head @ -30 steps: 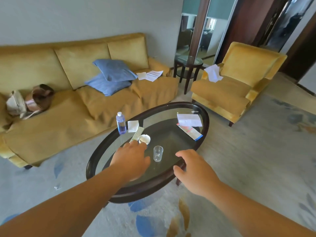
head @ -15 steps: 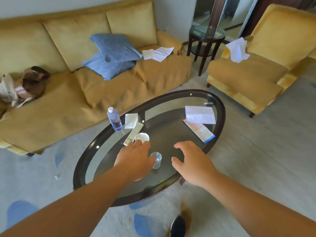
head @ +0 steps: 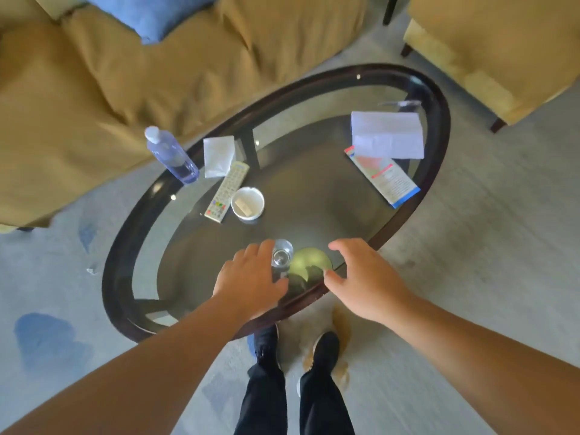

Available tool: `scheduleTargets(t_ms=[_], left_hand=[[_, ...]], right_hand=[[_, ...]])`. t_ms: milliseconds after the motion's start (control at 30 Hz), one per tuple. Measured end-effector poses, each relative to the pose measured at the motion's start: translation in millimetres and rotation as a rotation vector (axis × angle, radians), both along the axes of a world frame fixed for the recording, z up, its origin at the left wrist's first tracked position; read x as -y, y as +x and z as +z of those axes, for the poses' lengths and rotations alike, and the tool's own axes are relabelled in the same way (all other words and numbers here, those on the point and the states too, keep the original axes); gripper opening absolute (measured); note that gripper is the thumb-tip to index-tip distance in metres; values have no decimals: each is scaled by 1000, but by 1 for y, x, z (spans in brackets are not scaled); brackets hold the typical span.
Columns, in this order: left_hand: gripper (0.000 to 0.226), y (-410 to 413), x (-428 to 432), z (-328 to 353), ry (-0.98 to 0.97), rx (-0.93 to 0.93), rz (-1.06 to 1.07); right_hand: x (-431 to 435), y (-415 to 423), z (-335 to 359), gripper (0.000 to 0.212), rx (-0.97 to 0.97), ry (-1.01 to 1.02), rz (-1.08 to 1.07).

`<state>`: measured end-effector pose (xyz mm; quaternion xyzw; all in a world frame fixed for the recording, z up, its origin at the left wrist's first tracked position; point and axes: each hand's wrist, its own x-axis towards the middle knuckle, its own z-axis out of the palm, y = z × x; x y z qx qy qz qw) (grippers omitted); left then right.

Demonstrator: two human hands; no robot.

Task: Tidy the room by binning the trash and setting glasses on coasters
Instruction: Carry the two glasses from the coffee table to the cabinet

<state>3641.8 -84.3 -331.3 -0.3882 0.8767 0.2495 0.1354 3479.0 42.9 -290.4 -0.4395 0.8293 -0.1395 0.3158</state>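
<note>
A small clear glass (head: 281, 255) stands near the front edge of the oval glass table (head: 116, 246). My left hand (head: 251, 277) holds it, fingers on its left side and thumb curled under its near side. A round green coaster (head: 309, 267) lies flat on the table right beside the glass. My right hand (head: 367, 277) is spread over the coaster's right side, with the thumb tip touching its near edge. Trash on the table: a white tissue (head: 218, 155), a folded white paper (head: 387, 135) and a printed leaflet (head: 383, 177).
A water bottle (head: 171, 155), a remote (head: 226, 191) and a small white bowl (head: 248, 202) sit on the table's left half. A yellow sofa (head: 94, 89) with a blue pillow (head: 157, 14) stands behind, an armchair (head: 502, 42) at the right. A small scrap (head: 91, 270) lies on the carpet.
I have stepped up to the table and the view tilted down. My left hand closed round the glass. The green coaster now shows between my hands.
</note>
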Motion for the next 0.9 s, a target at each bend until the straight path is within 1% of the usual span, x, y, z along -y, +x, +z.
scheduleTargets(t_ms=[167, 300, 400, 500, 567, 733, 900], left_hand=[[78, 1, 16, -51, 61, 64, 52], [87, 3, 25, -86, 132, 79, 93], [92, 3, 28, -109, 241, 41, 153], [93, 5, 30, -130, 360, -35, 236], [92, 3, 31, -142, 393, -76, 264], [90, -8, 36, -166, 407, -168, 288], [81, -8, 36, -177, 379, -237, 237]], right_hand=[[17, -1, -34, 35, 18, 37, -20], [23, 5, -59, 45, 60, 87, -22], [25, 8, -75, 44, 71, 93, -26], [27, 7, -91, 47, 81, 100, -23], [30, 6, -101, 49, 84, 108, -22], [35, 3, -122, 50, 89, 98, -45], [37, 6, -137, 51, 96, 92, -65]])
